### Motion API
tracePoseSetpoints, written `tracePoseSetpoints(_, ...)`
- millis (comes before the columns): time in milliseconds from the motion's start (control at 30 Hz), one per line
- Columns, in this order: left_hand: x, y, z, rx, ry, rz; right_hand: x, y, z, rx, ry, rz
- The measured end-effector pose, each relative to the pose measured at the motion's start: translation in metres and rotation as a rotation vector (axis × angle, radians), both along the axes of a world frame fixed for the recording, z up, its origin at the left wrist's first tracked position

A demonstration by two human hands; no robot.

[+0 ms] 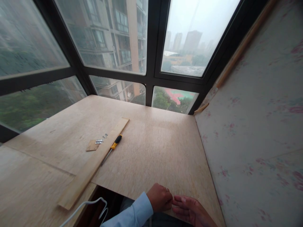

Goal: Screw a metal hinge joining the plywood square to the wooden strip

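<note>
At the near edge of the board, my left hand (159,196) is curled into a fist below a light blue sleeve. Whatever it may hold is hidden, though a tiny pale glint shows on its fingers. My right hand (188,208) is close beside it, fingers stretched towards the left fist and nothing visible in them. Further off lies a long wooden strip (94,164), with a yellow and black screwdriver (116,142) along its right side. Left of the strip are a small wooden piece (92,145), a metal hinge (99,142) and a few small screws (105,136).
The pale board surface (153,148) reaches back to dark-framed windows (149,78). Floral wallpaper (248,142) covers the wall on the right. A white cable (81,205) runs over a dark opening (107,197) at the front edge.
</note>
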State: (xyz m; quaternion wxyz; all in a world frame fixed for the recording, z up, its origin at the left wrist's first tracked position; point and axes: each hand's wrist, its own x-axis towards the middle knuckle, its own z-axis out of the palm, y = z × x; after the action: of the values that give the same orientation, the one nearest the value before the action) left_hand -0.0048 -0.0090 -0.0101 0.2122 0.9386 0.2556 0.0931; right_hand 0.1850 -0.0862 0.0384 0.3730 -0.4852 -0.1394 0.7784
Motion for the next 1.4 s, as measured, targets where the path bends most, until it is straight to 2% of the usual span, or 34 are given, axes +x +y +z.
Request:
tracePoseSetpoints(233, 0.005, -0.004, -0.004, 0.055, 0.068, 0.021, 0.003, -0.002, -0.011, -0.020, 0.112, -0.018)
tracePoseSetpoints(400, 0.004, -0.002, -0.008, 0.033, 0.009, 0.101, 0.007, 0.000, -0.013, -0.035, 0.144, -0.030)
tracePoseSetpoints(500, 0.000, 0.000, -0.002, -0.113, -0.114, 0.195, 0.008, 0.000, -0.012, -0.023, 0.127, -0.045)
tracePoseSetpoints(733, -0.006, 0.003, 0.019, -0.691, -0.535, 0.484, 0.002, 0.006, -0.001, 0.090, 0.073, -0.088)
tracePoseSetpoints(867, -0.008, 0.004, 0.023, -0.984, -0.700, 0.566, -0.004, 0.014, 0.010, 0.141, 0.042, -0.099)
tracePoseSetpoints(1133, -0.015, 0.002, 0.024, -1.107, -0.763, 0.577, -0.012, 0.019, 0.023, 0.182, 0.043, -0.083)
tracePoseSetpoints(1400, -0.017, -0.001, 0.031, -1.075, -0.720, 0.566, -0.014, 0.016, 0.020, 0.195, -0.026, -0.038)
